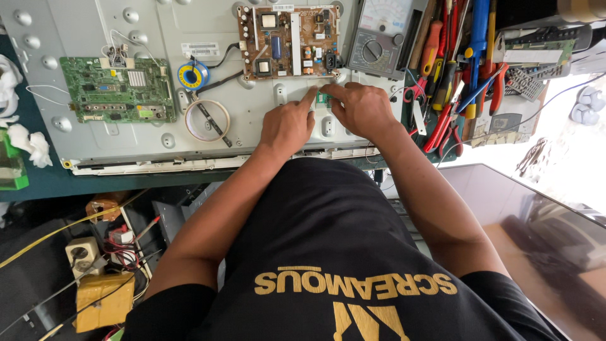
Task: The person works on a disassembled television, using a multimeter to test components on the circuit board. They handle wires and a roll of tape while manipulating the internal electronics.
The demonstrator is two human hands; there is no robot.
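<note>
My left hand (288, 124) and my right hand (361, 108) meet on the grey metal back panel (158, 44) of a flat screen, fingertips pinching a small green part (324, 96) between them. Just above the fingers sits a brown power board (290, 41). A green circuit board (117, 89) is fixed at the panel's left. Whether either hand grips the small part firmly is hard to tell.
A roll of clear tape (207, 120) and a blue solder spool (191, 76) lie on the panel. An analog multimeter (377, 38) stands at the right, beside a pile of screwdrivers and pliers (454, 69). A dark screen (536, 233) leans lower right; wires and a power strip (82, 252) lie lower left.
</note>
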